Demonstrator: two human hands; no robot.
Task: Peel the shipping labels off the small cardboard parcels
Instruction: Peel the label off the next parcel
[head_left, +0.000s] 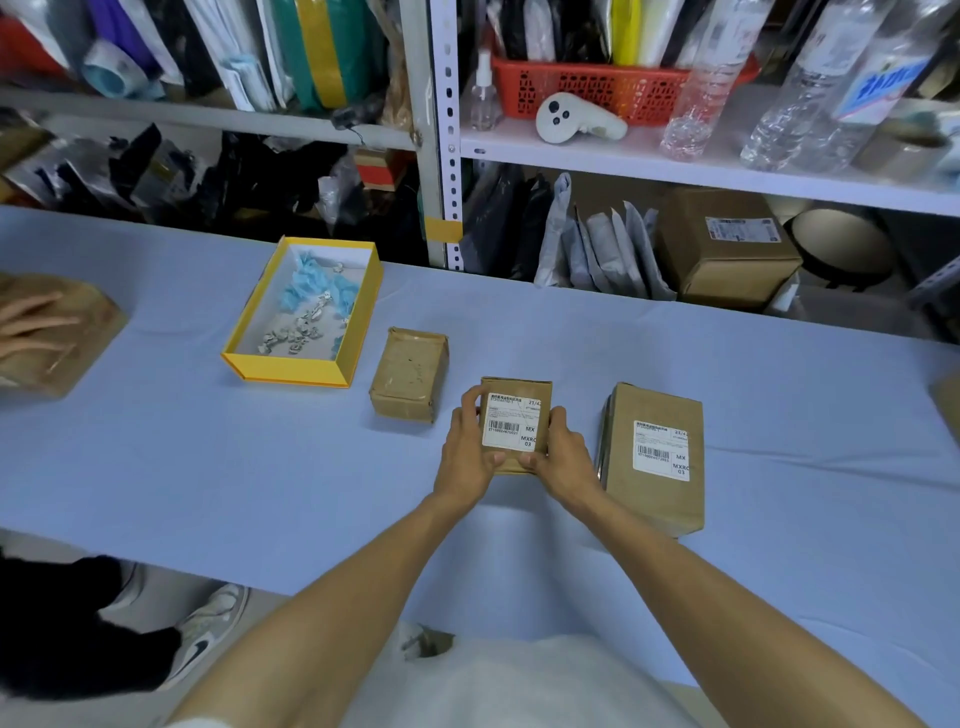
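A small cardboard parcel (515, 391) sits at the table's middle with a white shipping label (511, 425) flat on its top. My left hand (465, 452) grips its left side and my right hand (563, 454) grips its right side, both thumbs at the near edge. To the right lies a larger parcel (653, 499) with its own label (661, 450). To the left stands a third small parcel (410, 375) whose top shows no label.
An open yellow box (249, 358) holding blue and white scraps sits at the back left on the blue table (208, 467). Another person's hand (26, 325) rests on a brown parcel (88, 332) at the far left. Shelves with bags, bottles and boxes rise behind.
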